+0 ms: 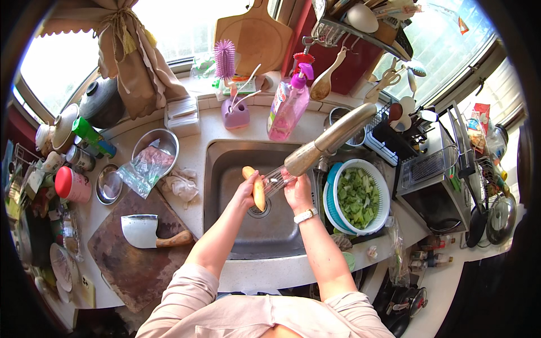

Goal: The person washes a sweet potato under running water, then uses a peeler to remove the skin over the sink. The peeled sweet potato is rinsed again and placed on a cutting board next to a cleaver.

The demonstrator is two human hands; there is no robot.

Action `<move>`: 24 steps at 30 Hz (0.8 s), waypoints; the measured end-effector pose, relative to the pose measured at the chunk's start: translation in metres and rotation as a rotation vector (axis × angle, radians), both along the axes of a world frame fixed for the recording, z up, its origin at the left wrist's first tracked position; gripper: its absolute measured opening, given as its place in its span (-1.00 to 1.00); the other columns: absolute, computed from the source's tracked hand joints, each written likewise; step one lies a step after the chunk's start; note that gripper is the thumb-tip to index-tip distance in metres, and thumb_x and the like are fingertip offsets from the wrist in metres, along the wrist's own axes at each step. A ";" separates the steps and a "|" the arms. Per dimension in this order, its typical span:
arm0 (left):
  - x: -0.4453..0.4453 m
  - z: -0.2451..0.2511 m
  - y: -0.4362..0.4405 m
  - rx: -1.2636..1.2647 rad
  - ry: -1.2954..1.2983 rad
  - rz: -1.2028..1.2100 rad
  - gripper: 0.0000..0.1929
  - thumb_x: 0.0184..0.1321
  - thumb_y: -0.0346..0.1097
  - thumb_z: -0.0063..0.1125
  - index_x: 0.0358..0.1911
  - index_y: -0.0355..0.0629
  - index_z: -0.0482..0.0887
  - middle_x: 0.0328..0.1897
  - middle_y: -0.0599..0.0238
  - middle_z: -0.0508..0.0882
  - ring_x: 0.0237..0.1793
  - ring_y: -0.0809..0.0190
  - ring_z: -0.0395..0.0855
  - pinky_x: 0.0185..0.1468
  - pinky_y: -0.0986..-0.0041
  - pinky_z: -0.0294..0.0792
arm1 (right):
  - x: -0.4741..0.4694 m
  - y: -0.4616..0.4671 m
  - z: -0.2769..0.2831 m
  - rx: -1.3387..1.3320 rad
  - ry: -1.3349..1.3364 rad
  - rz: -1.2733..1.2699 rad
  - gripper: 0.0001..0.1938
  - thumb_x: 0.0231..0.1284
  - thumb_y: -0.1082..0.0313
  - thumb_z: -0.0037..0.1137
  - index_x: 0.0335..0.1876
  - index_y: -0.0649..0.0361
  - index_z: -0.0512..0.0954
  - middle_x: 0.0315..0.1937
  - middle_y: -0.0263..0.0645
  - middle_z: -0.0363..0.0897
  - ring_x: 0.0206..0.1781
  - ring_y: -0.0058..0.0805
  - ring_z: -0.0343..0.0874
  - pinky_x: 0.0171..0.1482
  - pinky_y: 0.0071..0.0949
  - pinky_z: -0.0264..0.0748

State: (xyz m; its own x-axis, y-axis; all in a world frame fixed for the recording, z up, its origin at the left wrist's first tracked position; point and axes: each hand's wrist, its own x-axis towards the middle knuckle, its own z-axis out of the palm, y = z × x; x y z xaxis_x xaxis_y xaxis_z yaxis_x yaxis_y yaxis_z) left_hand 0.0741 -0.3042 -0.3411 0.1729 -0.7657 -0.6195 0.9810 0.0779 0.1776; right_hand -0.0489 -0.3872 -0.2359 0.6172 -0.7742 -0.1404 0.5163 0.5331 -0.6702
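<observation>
An elongated yellow vegetable [259, 193] is held in my left hand [246, 192] over the stainless steel sink [230, 236]. Its lower end hangs above the drain [258, 212]. Water [274, 181] streams from the metal faucet head [301, 159] down and left toward the vegetable. My right hand [298, 192], with a white watch [305, 215] at the wrist, is at the stream just below the faucet head. I see nothing in it, and its fingers are partly apart. Exactly what the vegetable is, I cannot tell.
Right of the sink stands a white colander [385, 211] of chopped leafy greens [358, 198]. A cleaver [141, 231] lies on the dark cutting board [127, 270] at left. Behind that, a metal bowl [175, 141] holds bagged meat [154, 158]. A pink soap bottle [287, 112] stands behind the sink.
</observation>
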 end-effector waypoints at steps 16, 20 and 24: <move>-0.010 0.027 -0.012 -0.160 -0.047 0.079 -0.71 0.15 -0.27 0.18 -0.11 -0.10 0.41 -0.20 0.26 0.58 -0.14 0.12 0.57 0.01 0.21 0.42 | -0.036 -0.013 0.001 0.126 0.069 0.012 -0.75 0.26 0.21 -0.22 -0.53 0.08 0.32 -0.32 -0.26 0.52 -0.10 -0.33 0.49 0.10 -0.31 0.30; -0.010 0.044 -0.015 -0.223 -0.172 0.130 -0.60 0.16 -0.28 0.16 0.02 0.10 0.28 0.02 0.31 0.51 0.13 0.09 0.41 0.10 -0.02 0.32 | -0.043 -0.014 0.006 -0.428 0.608 -0.138 -0.68 0.33 0.11 -0.33 -0.44 0.11 0.38 -0.49 -0.38 0.39 -0.33 -0.60 0.40 -0.19 -0.55 0.31; -0.011 0.047 -0.017 -0.059 -0.288 0.169 -0.56 0.13 -0.32 0.18 0.02 0.12 0.25 -0.02 0.34 0.50 -0.07 0.13 0.47 -0.01 -0.06 0.33 | -0.041 -0.003 0.014 -0.305 0.599 -0.003 -0.67 0.35 0.09 -0.32 -0.40 0.14 0.39 -0.69 -0.47 0.21 -0.69 -0.70 0.15 -0.62 -0.68 0.13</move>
State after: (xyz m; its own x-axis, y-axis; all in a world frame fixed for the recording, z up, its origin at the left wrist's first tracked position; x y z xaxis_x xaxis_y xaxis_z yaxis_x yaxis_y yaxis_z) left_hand 0.0631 -0.3216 -0.2942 0.4621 -0.7443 -0.4821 0.8635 0.2537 0.4359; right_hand -0.0901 -0.3904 -0.2222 0.4984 -0.8352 -0.2323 0.0100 0.2735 -0.9618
